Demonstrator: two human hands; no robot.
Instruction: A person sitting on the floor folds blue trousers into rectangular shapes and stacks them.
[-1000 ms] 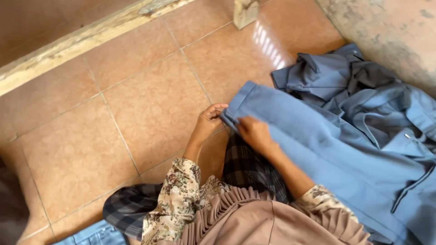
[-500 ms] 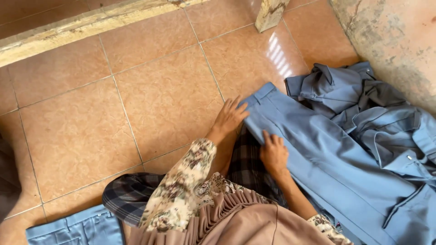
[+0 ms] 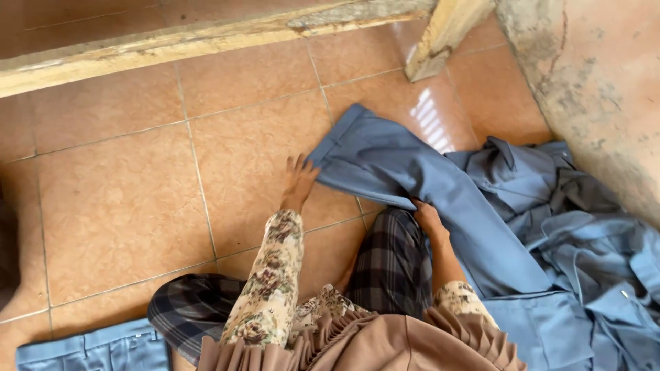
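Seen from above, seated on a floor (image 3: 124, 206) of orange-brown tiles.

Left hand (image 3: 300, 180): flat, fingers spread and extended, palm down. Resting on the tile at the near edge of the blue-grey trouser leg (image 3: 385, 161), fingertips at or just touching the cloth's hem end. Nothing gripped.

Right hand (image 3: 427, 216): lying on the lower edge of the same trouser leg, close to the knee. Fingers curled over the cloth; whether pinching the fabric or only pressing on it cannot be told.

Trouser leg: laid out flat on the tiles, running diagonally from the hem at upper centre down toward the right, where it joins the waist part (image 3: 543, 330) near the lower right.

Beside it, to the right: a crumpled heap of blue-grey garments (image 3: 584, 227), against the foot of a rough, stained wall (image 3: 598, 89).

Sleeves: floral pattern, cream and brown. Lap: dark checked cloth (image 3: 392, 264) over the legs, a pleated tan garment (image 3: 385, 343) nearest the camera.

Lower left corner: another folded blue-grey piece (image 3: 96, 350) on the floor, well apart from both hands.

Top of view: a worn wooden beam (image 3: 206, 38) across the floor, and a slanted wooden post (image 3: 443, 34) by the wall.
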